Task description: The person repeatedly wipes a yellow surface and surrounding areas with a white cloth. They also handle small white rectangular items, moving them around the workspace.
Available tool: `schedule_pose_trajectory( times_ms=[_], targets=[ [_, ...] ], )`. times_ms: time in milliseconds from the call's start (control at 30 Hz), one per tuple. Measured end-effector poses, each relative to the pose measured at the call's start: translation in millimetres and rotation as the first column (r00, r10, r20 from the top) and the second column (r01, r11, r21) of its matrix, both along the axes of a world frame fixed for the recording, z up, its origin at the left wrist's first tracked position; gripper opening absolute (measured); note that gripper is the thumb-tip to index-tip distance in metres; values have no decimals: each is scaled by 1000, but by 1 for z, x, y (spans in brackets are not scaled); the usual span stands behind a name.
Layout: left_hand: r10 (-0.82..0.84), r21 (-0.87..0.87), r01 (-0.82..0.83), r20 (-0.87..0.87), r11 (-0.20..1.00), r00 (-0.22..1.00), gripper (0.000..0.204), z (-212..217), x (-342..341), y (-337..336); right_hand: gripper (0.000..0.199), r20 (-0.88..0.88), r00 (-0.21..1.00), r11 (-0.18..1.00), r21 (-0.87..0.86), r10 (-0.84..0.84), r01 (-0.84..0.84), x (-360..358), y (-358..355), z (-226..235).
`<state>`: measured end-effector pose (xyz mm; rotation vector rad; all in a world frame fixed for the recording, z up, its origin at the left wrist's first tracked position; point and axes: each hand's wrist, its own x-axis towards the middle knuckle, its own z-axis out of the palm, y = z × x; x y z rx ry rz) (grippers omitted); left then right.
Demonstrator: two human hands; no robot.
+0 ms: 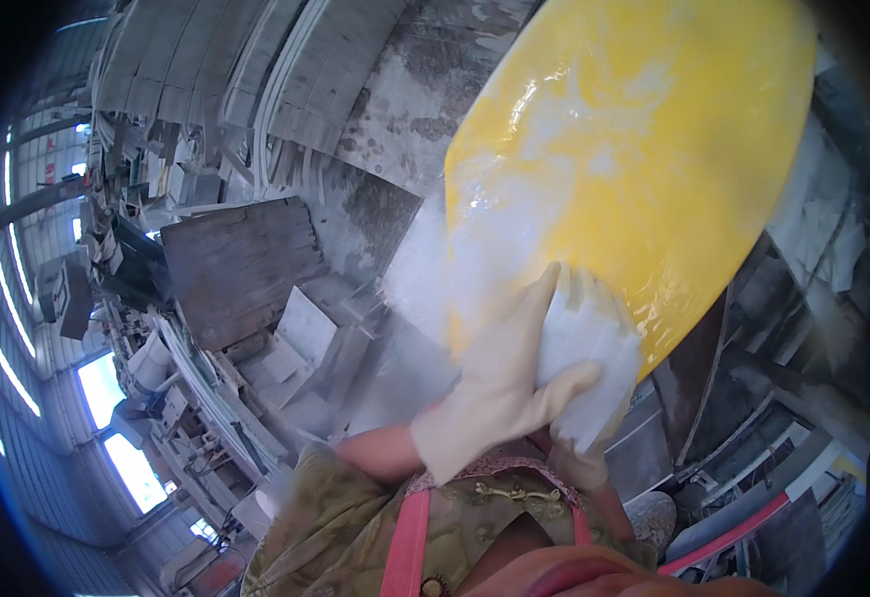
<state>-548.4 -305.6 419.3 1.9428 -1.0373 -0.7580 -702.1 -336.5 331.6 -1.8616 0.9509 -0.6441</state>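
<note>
A large yellow oval slab (644,149), glossy and smeared with white dust, fills the upper right of the view, tilted with its lower end coming down toward the person's chest; behind it spreads a grey, stained concrete floor (425,90), with stacks of pale curved stone pieces (206,60) ranged along the top left; below these lies a dark brown wooden board (241,264), roughly square, and just beside its lower right corner a small pale grey square tile (306,323); a red bar (729,537) runs slantwise at the lower right. The left hand (500,383), in a cream rubber glove, is clamped on a white block (584,343), thumb under and fingers over it, pressing the block against the slab's lower edge; the right hand (589,463), also gloved, shows only in part beneath the block, and whether it grips cannot be told. No labels or signs can be made out clearly.
</note>
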Motion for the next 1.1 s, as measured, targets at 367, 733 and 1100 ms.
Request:
schedule_pose_trajectory(
  times_ms=[367, 733, 1100],
  targets=[
    [0, 84, -8, 101, 996, 995, 87, 5, 3, -7, 61, 123, 979, 982, -84, -160, 171, -11, 14, -9],
    [8, 78, -35, 325, 996, 946, 96, 18, -4, -13, 71, -224, 966, 934, -353, -130, 43, -9, 10, 42],
    [118, 48, -170, 540, 984, 833, 112, 11, -33, -4, 56, -225, 955, 639, -768, -194, -51, -131, -25, 77]
  ],
)
